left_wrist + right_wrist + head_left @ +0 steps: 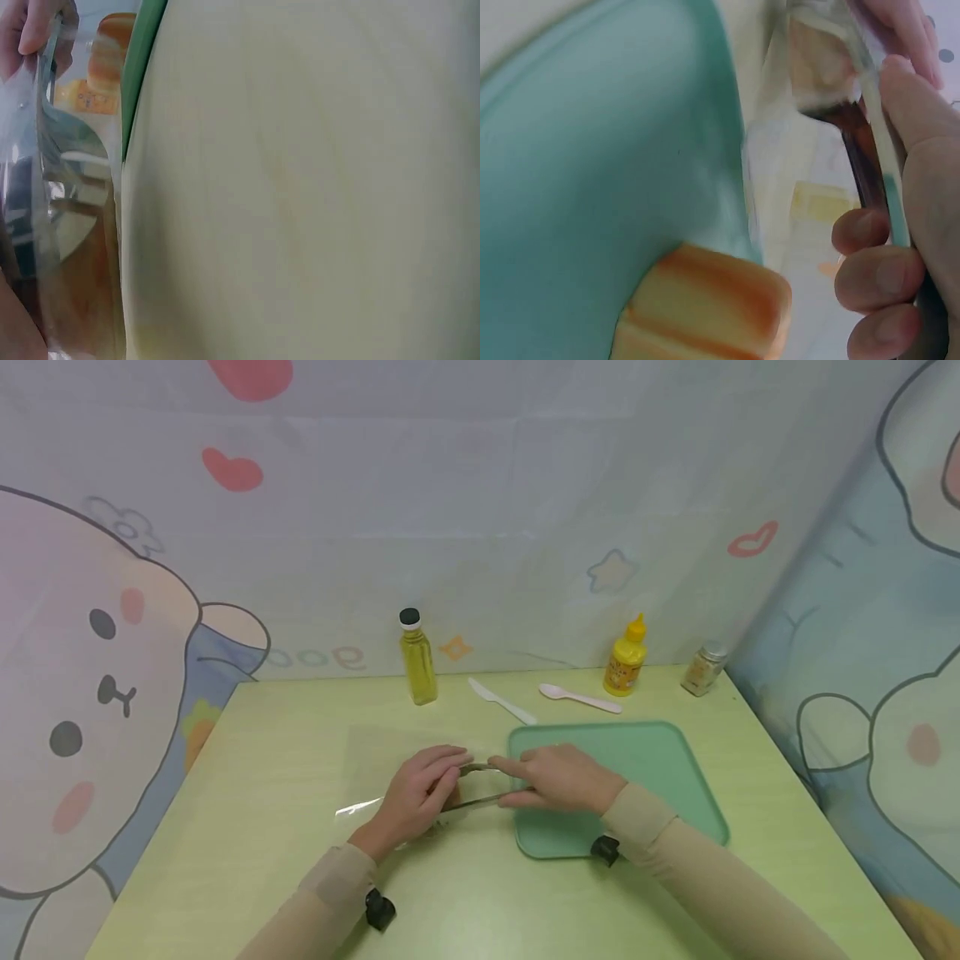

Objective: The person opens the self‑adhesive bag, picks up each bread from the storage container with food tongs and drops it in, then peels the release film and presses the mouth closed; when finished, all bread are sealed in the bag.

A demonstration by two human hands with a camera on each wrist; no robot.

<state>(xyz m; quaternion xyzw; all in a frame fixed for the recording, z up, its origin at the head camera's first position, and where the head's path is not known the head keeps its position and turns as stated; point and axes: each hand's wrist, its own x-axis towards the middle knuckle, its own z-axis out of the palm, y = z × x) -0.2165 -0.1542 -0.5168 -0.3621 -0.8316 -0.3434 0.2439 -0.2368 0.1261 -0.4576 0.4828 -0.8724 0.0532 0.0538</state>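
My right hand (566,777) grips a pair of metal tongs (864,161), its fingers curled round the arms near the tray's left edge. The slotted head of the tongs shows in the left wrist view, inside a clear plastic bag (371,756). Next to that head, within the bag, lies a brown piece of bread (86,292). My left hand (416,789) curls over the bag at the left end of the tongs and holds it there. Another golden bread piece (720,304) rests on the green tray (652,760); in the head view my right hand hides it.
Behind the hands lie a white plastic knife (498,700) and a pale spoon (577,697). A bottle of yellow oil (418,664) stands at the back, with a yellow squeeze bottle (625,662) and a small seasoning jar (703,670) farther right. A printed cloth hangs behind the table.
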